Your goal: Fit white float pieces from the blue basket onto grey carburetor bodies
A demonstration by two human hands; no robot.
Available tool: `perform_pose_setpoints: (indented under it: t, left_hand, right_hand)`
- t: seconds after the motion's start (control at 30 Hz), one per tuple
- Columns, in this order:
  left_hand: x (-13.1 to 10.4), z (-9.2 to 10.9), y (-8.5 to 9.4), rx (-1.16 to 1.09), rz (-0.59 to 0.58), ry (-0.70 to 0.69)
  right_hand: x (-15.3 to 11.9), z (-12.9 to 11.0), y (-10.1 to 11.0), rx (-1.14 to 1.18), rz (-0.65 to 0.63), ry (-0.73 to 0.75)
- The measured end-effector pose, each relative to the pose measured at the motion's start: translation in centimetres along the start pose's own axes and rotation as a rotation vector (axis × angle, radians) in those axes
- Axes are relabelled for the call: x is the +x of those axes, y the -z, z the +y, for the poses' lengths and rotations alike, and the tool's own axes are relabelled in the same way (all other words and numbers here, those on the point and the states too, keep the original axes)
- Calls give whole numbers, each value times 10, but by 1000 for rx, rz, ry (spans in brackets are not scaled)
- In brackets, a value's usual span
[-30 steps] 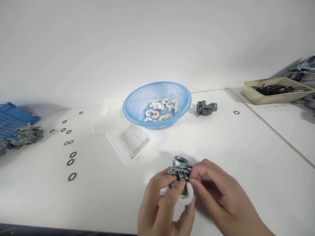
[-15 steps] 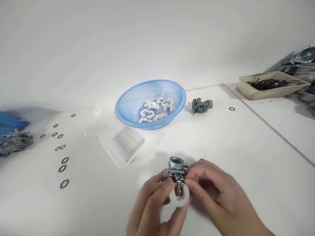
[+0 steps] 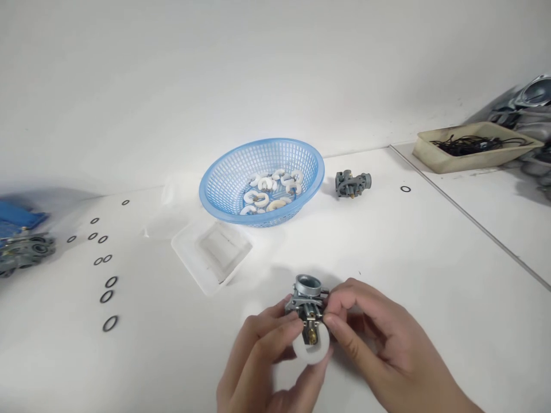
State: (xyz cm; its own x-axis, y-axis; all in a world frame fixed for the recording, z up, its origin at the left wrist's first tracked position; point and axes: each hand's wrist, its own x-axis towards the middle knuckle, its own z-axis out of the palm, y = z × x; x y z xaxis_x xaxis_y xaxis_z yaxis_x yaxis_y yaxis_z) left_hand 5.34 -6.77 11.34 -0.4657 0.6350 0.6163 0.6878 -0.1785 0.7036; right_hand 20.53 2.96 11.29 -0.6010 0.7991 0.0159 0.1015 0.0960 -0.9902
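Observation:
A grey metal carburetor with brass jets is held just above the white table, low in the middle of the view. My left hand is closed around its left side, fingers on the body and thumb beneath. A white C-shaped float sits at the carburetor's near end, around the brass part. My right hand pinches at the carburetor's right side, by the float's hinge. Whatever small part may lie between those fingertips is hidden.
Behind stands a blue mesh basket with several white floats. Beside it are a clear plastic tray and another carburetor. Black O-rings lie at left, near more carburetors. A cream bin holds black cords at right.
Both hands stay at the carburetor with nearly the same grip. The left hand and the float have shifted very slightly left, along with a slight shift of the whole view.

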Motion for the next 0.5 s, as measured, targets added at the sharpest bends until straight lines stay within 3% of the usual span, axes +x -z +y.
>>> perform_pose_setpoints:
  t: [0.27,0.5]
  left_hand:
    - [4,-7,0,53,5,-114]
    - [1,-16,9,66,-120,-196]
  right_hand:
    - [0,0,0,8,3,7]
    - [0,-3,1,-9,7,26]
